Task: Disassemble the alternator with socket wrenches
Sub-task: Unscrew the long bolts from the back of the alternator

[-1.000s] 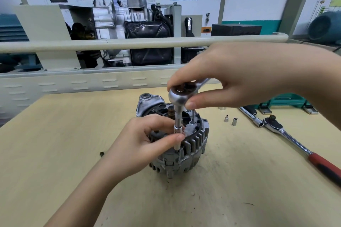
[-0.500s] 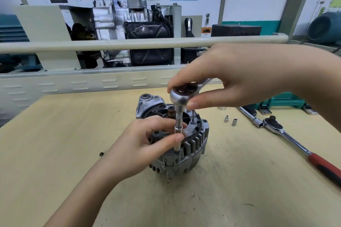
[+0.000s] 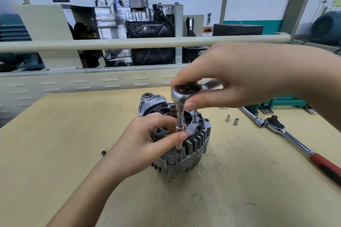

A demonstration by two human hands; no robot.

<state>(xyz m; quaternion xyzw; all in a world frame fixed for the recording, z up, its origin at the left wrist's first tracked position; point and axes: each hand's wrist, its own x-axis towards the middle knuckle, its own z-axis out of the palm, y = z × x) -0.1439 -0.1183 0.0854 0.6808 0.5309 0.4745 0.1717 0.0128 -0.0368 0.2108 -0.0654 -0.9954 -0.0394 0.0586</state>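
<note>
**Both hands on the ratchet over the alternator**

Head view: The alternator (image 3: 181, 145) stood on the pale wooden table (image 3: 55, 143), near its middle, with the finned grey housing toward the camera and a mounting lug at its upper left. A small ratchet (image 3: 182, 93) was held above it, its round head level and its handle running off to the right under the palm. From the head a thin extension bar (image 3: 179, 119) dropped straight down to a socket (image 3: 178, 144) seated at the near rim of the housing.

The right hand (image 3: 238, 77) gripped the ratchet head, fingers curled over the top and the thumb pressed against its lower edge. The left hand (image 3: 147, 141) rested against the left side of the alternator and pinched the lower part of the extension bar between thumb and forefinger, the other fingers curled against the housing.

To the right of the alternator two small loose sockets (image 3: 232, 120) stood upright, close together on the table. Farther right lay a larger ratchet with a red and black handle (image 3: 299, 145), pointing toward the lower right corner, with another chrome bar (image 3: 251, 116) just beside its head. Behind these sat a green tool case (image 3: 284, 102). A small dark screw (image 3: 103, 152) lay on the table to the left of the left wrist. Beyond the table ran a cream rail (image 3: 129, 43) in front of a cutaway engine display (image 3: 132, 29).
</note>
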